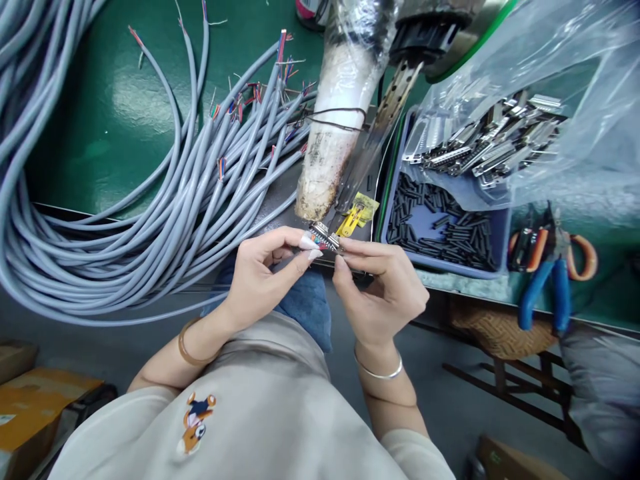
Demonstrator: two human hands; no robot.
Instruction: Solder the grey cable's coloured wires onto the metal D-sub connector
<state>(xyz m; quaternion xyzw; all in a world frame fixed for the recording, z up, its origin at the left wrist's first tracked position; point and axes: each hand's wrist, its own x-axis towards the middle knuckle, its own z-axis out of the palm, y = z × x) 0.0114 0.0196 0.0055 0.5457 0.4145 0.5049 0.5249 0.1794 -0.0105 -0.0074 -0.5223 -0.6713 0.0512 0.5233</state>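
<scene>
Just in front of my body, a small metal multi-pin connector (325, 237) sits between my two hands. My left hand (265, 273) pinches its left end, with white coverings on the thumb and finger tips. Short coloured wire ends show at those fingertips; whether a cable runs on inside the hand is hidden. My right hand (383, 287) grips the connector's right end between thumb and fingers. Just beyond stands a white, plastic-wrapped tube (333, 127) with a scorched lower end. Beside it is a perforated metal rod (395, 100) below a black collar.
Grey cables (200, 193) with stripped, coloured ends cover the left side. At right, a blue bin (445, 265) holds short black sleeves (465, 237) and a plastic bag of metal connectors (500, 143). A yellow cutter (351, 220) lies beyond my hands. Pliers (547, 267) rest at the table edge.
</scene>
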